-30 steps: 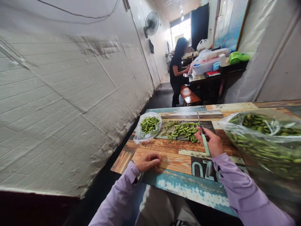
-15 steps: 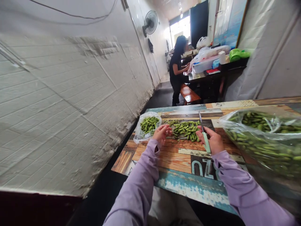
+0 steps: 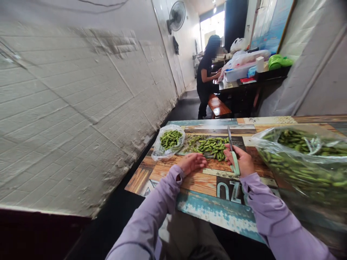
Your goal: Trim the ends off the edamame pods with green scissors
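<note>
Scissors (image 3: 235,161) in play here in the head view, pale green handles held in the right hand (image 3: 244,161), fingers wrapped firmly round them, blades pointing up and away across the table (image 3: 197,180)! Whether the blades are parted, I can't tell from here. Over to the left hand (image 3: 193,164), and its fingers are loosely open, half curled, palm turned inward, just on the near side of the loose edamame pods (image 3: 213,146); whether it touches the tabletop is hard to call. Those green pods lie heaped mid-table, right between the hands, the nearest ones close to the right fingertips, with small trimmings (image 3: 193,142) scattered at the heap's left. Left of that sits a small clear plastic bag (image 3: 159,156), mouth open, more pods inside. Out on the right, a big clear plastic bag (image 3: 318,158) bulges with pods, well stocked and near the right forearm. And beyond the table, a person in black (image 3: 206,72) is by a reddish wooden bench (image 3: 218,105), while a wall fan (image 3: 177,16) hangs above at the left.
</note>
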A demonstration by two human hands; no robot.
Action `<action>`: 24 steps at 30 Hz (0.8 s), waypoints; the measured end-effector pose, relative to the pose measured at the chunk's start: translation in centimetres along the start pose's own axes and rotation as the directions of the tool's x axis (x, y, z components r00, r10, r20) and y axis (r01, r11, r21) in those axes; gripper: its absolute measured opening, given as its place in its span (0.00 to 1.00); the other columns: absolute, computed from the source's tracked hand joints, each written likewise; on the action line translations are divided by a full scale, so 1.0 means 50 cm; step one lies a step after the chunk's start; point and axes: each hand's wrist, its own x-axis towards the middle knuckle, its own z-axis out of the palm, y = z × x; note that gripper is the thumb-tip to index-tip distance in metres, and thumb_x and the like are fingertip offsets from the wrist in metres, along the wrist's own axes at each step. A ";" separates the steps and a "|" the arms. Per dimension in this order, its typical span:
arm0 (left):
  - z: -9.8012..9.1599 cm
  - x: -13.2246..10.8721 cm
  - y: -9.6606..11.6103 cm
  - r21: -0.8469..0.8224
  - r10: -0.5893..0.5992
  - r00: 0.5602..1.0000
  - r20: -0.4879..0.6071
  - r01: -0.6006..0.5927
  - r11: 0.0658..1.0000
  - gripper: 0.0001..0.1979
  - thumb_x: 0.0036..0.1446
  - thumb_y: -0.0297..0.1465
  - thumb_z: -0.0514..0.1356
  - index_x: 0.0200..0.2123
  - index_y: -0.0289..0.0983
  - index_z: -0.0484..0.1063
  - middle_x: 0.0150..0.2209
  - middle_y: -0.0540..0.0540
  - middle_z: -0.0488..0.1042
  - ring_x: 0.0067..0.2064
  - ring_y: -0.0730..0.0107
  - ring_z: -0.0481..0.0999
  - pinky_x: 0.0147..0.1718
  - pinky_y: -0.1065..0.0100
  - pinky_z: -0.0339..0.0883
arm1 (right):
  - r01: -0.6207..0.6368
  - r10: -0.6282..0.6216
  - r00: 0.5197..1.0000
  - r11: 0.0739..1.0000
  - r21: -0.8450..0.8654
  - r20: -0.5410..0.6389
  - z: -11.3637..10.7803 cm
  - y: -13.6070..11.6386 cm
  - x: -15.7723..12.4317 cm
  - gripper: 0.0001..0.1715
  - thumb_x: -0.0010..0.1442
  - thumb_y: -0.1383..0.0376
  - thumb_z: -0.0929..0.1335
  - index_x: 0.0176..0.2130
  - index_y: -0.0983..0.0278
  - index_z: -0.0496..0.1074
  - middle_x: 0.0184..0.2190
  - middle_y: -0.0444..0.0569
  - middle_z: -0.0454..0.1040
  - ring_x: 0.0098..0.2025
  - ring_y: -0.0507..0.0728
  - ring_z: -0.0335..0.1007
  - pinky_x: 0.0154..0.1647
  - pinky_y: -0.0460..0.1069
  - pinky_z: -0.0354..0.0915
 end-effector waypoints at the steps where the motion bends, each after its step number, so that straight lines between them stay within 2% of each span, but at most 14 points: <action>1: 0.005 0.019 0.011 -0.017 0.096 0.987 -0.131 -0.099 0.995 0.12 0.52 0.34 0.63 0.36 0.30 0.71 0.33 0.40 0.76 0.35 0.66 0.77 0.40 0.64 0.68 | -0.003 0.003 1.000 1.000 0.005 -0.009 -0.001 -0.001 0.001 0.36 0.43 0.49 0.71 0.47 0.67 0.72 0.29 0.46 0.71 0.21 0.49 0.64 0.16 0.44 0.64; 3: 0.025 0.029 0.020 -0.050 0.231 0.940 -0.250 -0.251 0.967 0.10 0.52 0.33 0.63 0.34 0.32 0.70 0.31 0.42 0.75 0.33 0.69 0.77 0.38 0.67 0.68 | -0.007 0.007 1.000 1.000 0.014 -0.023 -0.003 -0.003 0.004 0.36 0.43 0.49 0.71 0.47 0.67 0.72 0.30 0.46 0.71 0.22 0.50 0.64 0.16 0.44 0.64; 5: 0.054 0.000 0.005 -0.078 0.252 0.957 -0.146 -0.265 0.961 0.12 0.52 0.36 0.62 0.36 0.32 0.71 0.33 0.42 0.76 0.34 0.68 0.77 0.35 0.67 0.69 | -0.009 0.010 0.999 1.000 0.020 -0.032 -0.005 -0.007 0.005 0.36 0.42 0.49 0.72 0.47 0.67 0.73 0.30 0.46 0.71 0.22 0.50 0.65 0.16 0.44 0.65; 7: 0.086 -0.053 -0.034 -0.012 0.117 0.989 0.095 -0.117 0.993 0.15 0.52 0.39 0.62 0.37 0.32 0.72 0.34 0.40 0.76 0.33 0.66 0.77 0.34 0.66 0.69 | -0.013 0.014 0.999 1.000 0.024 -0.039 -0.007 -0.013 0.003 0.36 0.42 0.49 0.72 0.47 0.67 0.72 0.30 0.46 0.71 0.22 0.50 0.65 0.17 0.44 0.65; 8: 0.102 -0.082 -0.059 0.058 0.005 0.970 0.243 -0.020 0.998 0.17 0.52 0.40 0.62 0.38 0.31 0.72 0.36 0.38 0.76 0.34 0.65 0.77 0.35 0.65 0.69 | -0.017 0.018 0.999 1.000 0.025 -0.041 -0.009 -0.017 0.001 0.37 0.43 0.50 0.72 0.48 0.67 0.72 0.29 0.46 0.71 0.22 0.50 0.65 0.17 0.44 0.65; 9: 0.116 -0.106 -0.086 0.152 -0.127 0.913 0.386 0.073 0.986 0.19 0.52 0.41 0.62 0.40 0.31 0.73 0.37 0.37 0.76 0.36 0.63 0.77 0.37 0.64 0.69 | -0.022 0.023 0.999 0.999 0.026 -0.042 -0.010 -0.021 -0.001 0.37 0.43 0.49 0.72 0.48 0.67 0.72 0.28 0.46 0.72 0.21 0.50 0.65 0.17 0.44 0.64; 10: 0.129 -0.125 -0.113 0.237 -0.248 0.829 0.501 0.144 0.961 0.21 0.51 0.41 0.62 0.43 0.32 0.72 0.40 0.37 0.76 0.39 0.61 0.77 0.39 0.62 0.69 | -0.028 0.029 0.999 0.999 0.029 -0.039 -0.011 -0.025 -0.003 0.37 0.43 0.49 0.72 0.49 0.67 0.72 0.28 0.46 0.72 0.21 0.50 0.64 0.17 0.45 0.64; 11: 0.140 -0.136 -0.137 0.299 -0.313 0.766 0.561 0.165 0.940 0.22 0.51 0.42 0.63 0.44 0.33 0.72 0.40 0.38 0.76 0.41 0.61 0.77 0.42 0.60 0.69 | -0.033 0.034 0.999 0.999 0.033 -0.038 -0.012 -0.029 -0.004 0.37 0.44 0.49 0.72 0.49 0.67 0.71 0.27 0.46 0.72 0.20 0.50 0.64 0.18 0.45 0.64; 13: 0.156 -0.132 -0.170 0.352 -0.331 0.748 0.575 0.139 0.926 0.23 0.51 0.44 0.62 0.44 0.34 0.73 0.41 0.39 0.75 0.42 0.62 0.76 0.45 0.60 0.68 | -0.037 0.039 0.998 0.998 0.044 -0.040 -0.015 -0.034 -0.005 0.38 0.44 0.49 0.72 0.49 0.67 0.71 0.26 0.46 0.72 0.20 0.49 0.64 0.18 0.45 0.64; 14: 0.162 -0.118 -0.178 0.370 -0.324 0.764 0.558 0.119 0.921 0.23 0.51 0.45 0.61 0.44 0.34 0.73 0.41 0.39 0.76 0.42 0.62 0.76 0.46 0.59 0.67 | -0.036 0.038 0.998 0.998 0.049 -0.046 -0.017 -0.035 -0.004 0.38 0.44 0.48 0.72 0.49 0.67 0.71 0.25 0.45 0.71 0.20 0.49 0.63 0.18 0.45 0.64; 18: 0.181 -0.017 -0.160 0.445 -0.133 0.877 0.461 -0.099 0.890 0.15 0.51 0.40 0.61 0.36 0.34 0.75 0.41 0.39 0.76 0.44 0.59 0.75 0.50 0.57 0.65 | -0.019 0.024 0.995 0.998 0.053 -0.096 -0.029 -0.034 0.003 0.39 0.43 0.48 0.72 0.50 0.66 0.71 0.25 0.44 0.70 0.19 0.48 0.62 0.16 0.43 0.61; 20: 0.186 0.027 -0.138 0.541 0.100 0.915 0.391 -0.316 0.779 0.10 0.53 0.35 0.59 0.34 0.35 0.76 0.44 0.39 0.75 0.49 0.58 0.72 0.54 0.57 0.62 | -0.008 0.014 0.992 0.999 0.047 -0.125 -0.036 -0.034 0.006 0.38 0.44 0.48 0.72 0.50 0.65 0.70 0.26 0.44 0.70 0.19 0.48 0.62 0.16 0.43 0.60; 22: 0.185 0.045 -0.121 0.661 0.324 0.903 0.281 -0.427 0.616 0.10 0.55 0.31 0.55 0.37 0.34 0.75 0.47 0.38 0.73 0.51 0.57 0.69 0.55 0.54 0.59 | 0.000 0.006 0.990 0.999 0.044 -0.142 -0.041 -0.035 0.008 0.36 0.45 0.49 0.71 0.50 0.64 0.70 0.27 0.44 0.70 0.19 0.48 0.63 0.16 0.43 0.61; 24: 0.182 0.027 -0.120 0.762 0.456 0.858 0.238 -0.455 0.460 0.13 0.57 0.28 0.52 0.42 0.35 0.73 0.49 0.37 0.71 0.53 0.57 0.68 0.56 0.54 0.59 | 0.008 -0.001 0.989 0.999 0.048 -0.147 -0.042 -0.038 0.008 0.35 0.47 0.49 0.71 0.50 0.64 0.70 0.29 0.44 0.70 0.20 0.47 0.63 0.17 0.43 0.62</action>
